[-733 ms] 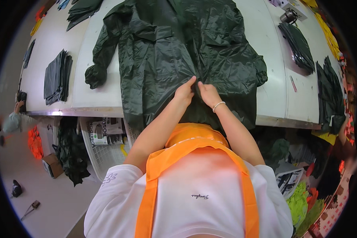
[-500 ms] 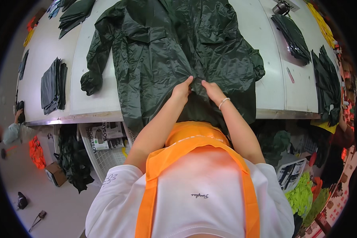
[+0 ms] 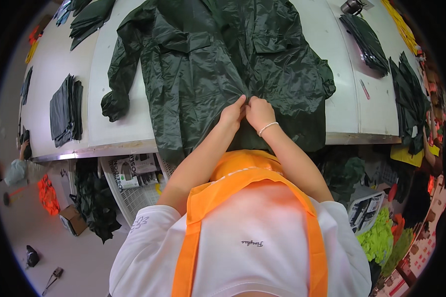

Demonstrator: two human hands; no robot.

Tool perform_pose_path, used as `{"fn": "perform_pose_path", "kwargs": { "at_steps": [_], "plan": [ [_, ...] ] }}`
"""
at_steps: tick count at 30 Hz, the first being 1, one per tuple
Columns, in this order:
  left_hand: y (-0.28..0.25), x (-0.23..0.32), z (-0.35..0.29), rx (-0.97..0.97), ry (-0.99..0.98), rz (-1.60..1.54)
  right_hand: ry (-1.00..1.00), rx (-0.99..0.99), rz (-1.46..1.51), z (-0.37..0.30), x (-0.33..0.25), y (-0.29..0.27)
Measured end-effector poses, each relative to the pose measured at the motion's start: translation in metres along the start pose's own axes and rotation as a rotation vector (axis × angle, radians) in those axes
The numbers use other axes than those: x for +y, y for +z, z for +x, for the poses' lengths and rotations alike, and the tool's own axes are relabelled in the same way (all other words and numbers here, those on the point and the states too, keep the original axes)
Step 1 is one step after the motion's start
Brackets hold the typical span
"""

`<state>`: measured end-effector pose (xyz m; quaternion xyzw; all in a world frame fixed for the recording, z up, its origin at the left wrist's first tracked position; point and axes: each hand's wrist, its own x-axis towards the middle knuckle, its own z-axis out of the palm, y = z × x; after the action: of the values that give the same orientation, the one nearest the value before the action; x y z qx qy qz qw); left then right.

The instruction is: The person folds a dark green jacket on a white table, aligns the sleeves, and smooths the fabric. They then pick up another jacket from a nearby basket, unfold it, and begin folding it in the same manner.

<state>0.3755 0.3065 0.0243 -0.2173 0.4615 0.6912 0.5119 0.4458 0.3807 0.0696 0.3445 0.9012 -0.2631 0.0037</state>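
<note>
A dark green rain jacket point(image 3: 193, 79) lies front up across the white table point(image 3: 342, 104), its hem hanging over the near edge. At the lower end of its front opening, my left hand point(image 3: 232, 111) pinches the left front edge between thumb and fingers. Right beside it, my right hand point(image 3: 259, 113), with a beaded bracelet at the wrist, is closed on the other front edge. The fingertips of both hands nearly meet there. Whatever fastener may lie between them is hidden by the fingers.
Folded dark green garments point(image 3: 67, 110) lie at the left, with another stack point(image 3: 364, 44) at the right near a red pen point(image 3: 364, 89). A white basket point(image 3: 129, 185) with packages stands under the table. Other people's arms show at both far sides.
My right hand has moved left to meet my left hand, and its fingers have curled in. The jacket's two front edges are drawn closer together at the hem.
</note>
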Motion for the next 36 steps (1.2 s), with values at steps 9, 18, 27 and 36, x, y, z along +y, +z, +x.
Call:
{"fn": "perform_pose_path", "kwargs": {
  "at_steps": [9,18,27,36],
  "plan": [
    [-0.001,0.001,-0.008,-0.057,0.007,0.006,0.376,-0.314,0.671,0.003,0.020,-0.011],
    [-0.009,-0.004,-0.003,-0.131,0.014,-0.059,0.866,-0.382,1.522,-0.011,0.044,0.010],
    [-0.025,0.001,-0.019,-0.199,0.085,-0.021,0.741,-0.203,1.610,-0.022,0.027,0.003],
    [-0.017,-0.001,-0.034,-0.082,0.102,0.109,0.697,-0.076,1.607,-0.026,0.008,-0.001]
  ]
}}
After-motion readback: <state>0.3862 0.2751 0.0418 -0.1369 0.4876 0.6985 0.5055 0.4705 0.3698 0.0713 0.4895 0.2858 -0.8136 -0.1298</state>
